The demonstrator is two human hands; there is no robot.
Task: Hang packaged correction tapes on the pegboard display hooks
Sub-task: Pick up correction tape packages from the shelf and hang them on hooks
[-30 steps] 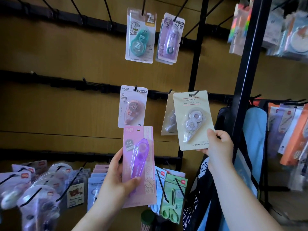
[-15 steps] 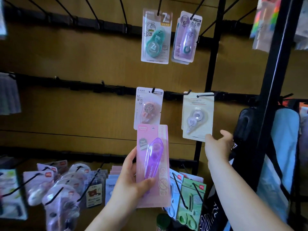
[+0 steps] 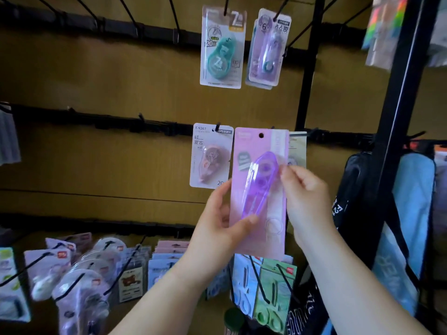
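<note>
Both forearms reach up toward the display. The left hand (image 3: pixel 219 228) cups the lower left edge of the pink carded correction tape (image 3: pixel 260 192), thumb pressed across the front below the clear purple blister, fingers behind. The right hand (image 3: pixel 306 201) pinches the card's right edge, fingertips (image 3: pixel 286 170) curled beside the blister's top. The card stands upright, flat and glossy, its round hang hole above both sets of fingers, seemingly just short of a black wire hook (image 3: pixel 298 134). A cream pack (image 3: pixel 297 151) hangs behind the right fingertips; a white pack (image 3: pixel 210 155) hangs just above the left fingers.
</note>
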